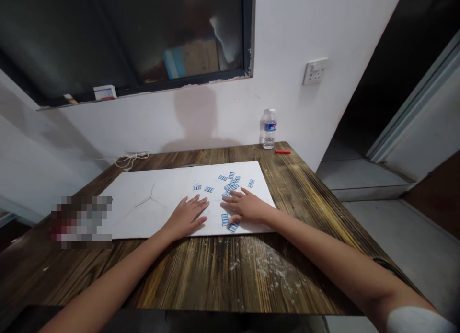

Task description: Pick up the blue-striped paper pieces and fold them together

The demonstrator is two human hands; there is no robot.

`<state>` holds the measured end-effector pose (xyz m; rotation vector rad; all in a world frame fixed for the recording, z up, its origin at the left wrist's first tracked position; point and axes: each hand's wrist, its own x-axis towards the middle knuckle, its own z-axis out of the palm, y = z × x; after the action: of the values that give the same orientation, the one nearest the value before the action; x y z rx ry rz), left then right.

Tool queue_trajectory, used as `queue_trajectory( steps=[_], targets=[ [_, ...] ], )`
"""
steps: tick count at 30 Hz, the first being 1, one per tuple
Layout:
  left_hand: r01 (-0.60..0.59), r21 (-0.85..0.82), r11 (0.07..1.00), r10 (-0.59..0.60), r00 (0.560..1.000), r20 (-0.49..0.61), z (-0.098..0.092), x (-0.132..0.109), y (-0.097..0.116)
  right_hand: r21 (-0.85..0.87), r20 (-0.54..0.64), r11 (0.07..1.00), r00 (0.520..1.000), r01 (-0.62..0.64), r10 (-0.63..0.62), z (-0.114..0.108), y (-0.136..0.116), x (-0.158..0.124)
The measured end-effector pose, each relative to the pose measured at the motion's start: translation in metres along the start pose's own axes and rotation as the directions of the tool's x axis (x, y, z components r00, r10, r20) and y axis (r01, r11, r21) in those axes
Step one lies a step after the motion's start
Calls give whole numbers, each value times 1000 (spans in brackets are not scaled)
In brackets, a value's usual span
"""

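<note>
A white board [172,179] lies flat on the wooden table, with a thin dark three-branched line on its left half. On its right half are several small white pieces with blue outlines; one blue-outlined piece [251,183] sits apart at the right. My left hand [187,217] rests palm down on the board with fingers spread, nearest to a blue-outlined piece [209,189] just beyond its fingertips. Fingers extended, my right hand [247,208] lies over part of the heaped pieces and hides some of them. Another piece [224,219] is between the two hands.
At the table's far right corner stand a clear water bottle [269,129] and a red pen-like stick [282,152]. A coiled white cable [131,158] lies at the back left. White flecks [276,266] mark the wooden table [201,275] near me. A blurred patch covers something at the left.
</note>
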<state>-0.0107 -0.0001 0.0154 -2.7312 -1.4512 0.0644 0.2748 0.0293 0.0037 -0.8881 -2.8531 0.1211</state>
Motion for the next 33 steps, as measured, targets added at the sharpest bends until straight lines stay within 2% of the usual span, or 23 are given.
queue_trajectory(
  steps=[5,8,13,15,21,27,33],
  targets=[
    [130,29,991,-131,991,25,-1,-16,-2,-37,10,993,994,-112,113,3,-2,1],
    [201,21,979,-202,977,66,1,-20,-3,-18,11,996,996,-91,92,2,-6,1],
    [83,-45,996,-80,995,62,2,-19,-2,88,-29,979,983,184,-182,-6,-29,-1],
    [37,-81,996,-32,998,62,0,-18,2,112,-25,968,975,223,-222,-6,-37,-1],
    [-79,-208,975,95,993,67,-3,-18,12,129,-53,980,988,149,-143,2,-39,0],
    [-82,-147,986,80,997,-16,5,-22,12,132,-68,984,991,121,-113,8,-36,1],
    [-123,-110,986,129,991,47,-3,-25,13,68,-69,993,994,94,-89,7,-33,1]
  ],
)
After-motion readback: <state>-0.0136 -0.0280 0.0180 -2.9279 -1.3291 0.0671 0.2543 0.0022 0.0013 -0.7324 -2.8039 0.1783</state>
